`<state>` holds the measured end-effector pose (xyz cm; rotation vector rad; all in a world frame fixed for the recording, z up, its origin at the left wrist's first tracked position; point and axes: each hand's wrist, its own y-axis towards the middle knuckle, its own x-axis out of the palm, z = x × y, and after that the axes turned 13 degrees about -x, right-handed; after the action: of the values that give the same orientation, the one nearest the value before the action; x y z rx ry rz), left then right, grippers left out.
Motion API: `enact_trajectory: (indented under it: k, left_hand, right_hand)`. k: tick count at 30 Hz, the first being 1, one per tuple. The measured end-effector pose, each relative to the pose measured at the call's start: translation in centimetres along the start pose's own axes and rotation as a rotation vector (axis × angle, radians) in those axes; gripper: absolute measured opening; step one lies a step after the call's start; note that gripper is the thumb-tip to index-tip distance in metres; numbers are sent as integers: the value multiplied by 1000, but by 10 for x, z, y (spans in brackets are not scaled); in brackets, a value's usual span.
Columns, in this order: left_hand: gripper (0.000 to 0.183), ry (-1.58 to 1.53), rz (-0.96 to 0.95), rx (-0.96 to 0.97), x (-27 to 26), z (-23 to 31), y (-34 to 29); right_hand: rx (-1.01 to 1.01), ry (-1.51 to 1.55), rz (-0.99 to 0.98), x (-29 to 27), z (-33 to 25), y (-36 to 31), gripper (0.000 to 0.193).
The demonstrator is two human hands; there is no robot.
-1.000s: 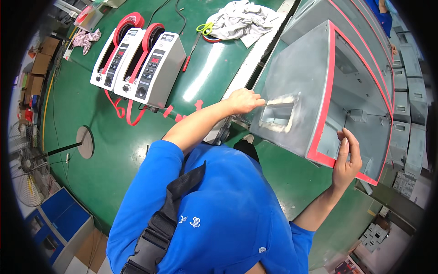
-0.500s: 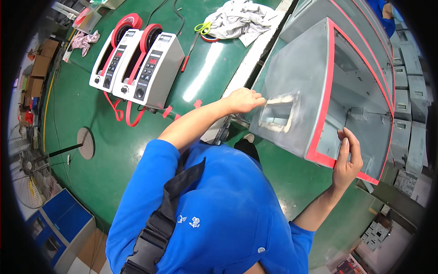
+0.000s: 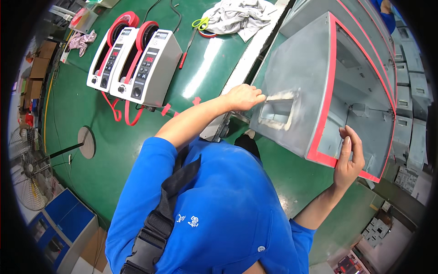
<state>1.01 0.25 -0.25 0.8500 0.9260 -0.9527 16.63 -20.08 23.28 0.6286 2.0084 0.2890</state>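
Note:
A grey metal box (image 3: 292, 59) stands tilted at the right, with red tape (image 3: 319, 123) along the rim of its wide opening. Its near side has a rectangular cutout (image 3: 277, 111) ringed by pale, rough-looking patches. My left hand (image 3: 245, 97) is closed in a pinch at the cutout's upper left corner; whatever the fingertips hold, if anything, is hidden. At the lower taped rim, my right hand (image 3: 349, 157) rests against the edge, its fingers loosely stretched up in front of the opening, with nothing seen in them.
Two white tape dispensers (image 3: 153, 68) with red rolls stand on the green table (image 3: 200, 68). Beyond them lie yellow-green scissors (image 3: 200, 23), a red-handled tool (image 3: 183, 59) and a grey cloth (image 3: 242, 18). More grey boxes (image 3: 310, 13) line up behind.
The view has shifted slightly. My left hand stays at the cutout's corner with barely any movement, and my right hand keeps its place at the taped rim.

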Motion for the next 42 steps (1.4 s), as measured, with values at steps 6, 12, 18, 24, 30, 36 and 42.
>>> enact_trajectory:
  k: [6,12,18,24,30,36,42]
  left_hand:
    - [13,-4,-18,8,2,-3,1]
    - [11,-36,-109,-65,-2,1,0]
    - [11,-86,-89,-130,-2,3,-2]
    - [12,-52,-141,-110,-6,6,2]
    - [11,-75,-106,-108,4,5,-2]
    - [11,-77,-111,-116,2,8,2]
    - [15,-31,-144,-72,3,0,2]
  right_hand:
    - [-17,7,11,1,-1,0,20]
    - [-27,18,26,2,0,-1,20]
    - [-16,3,17,1,-1,0,19]
    - [-18,12,21,1,0,-1,19]
    - [-23,22,19,1,0,0,19]
    - [-16,24,20,1,1,-1,19]
    - [-21,27,28,1,1,-1,20]
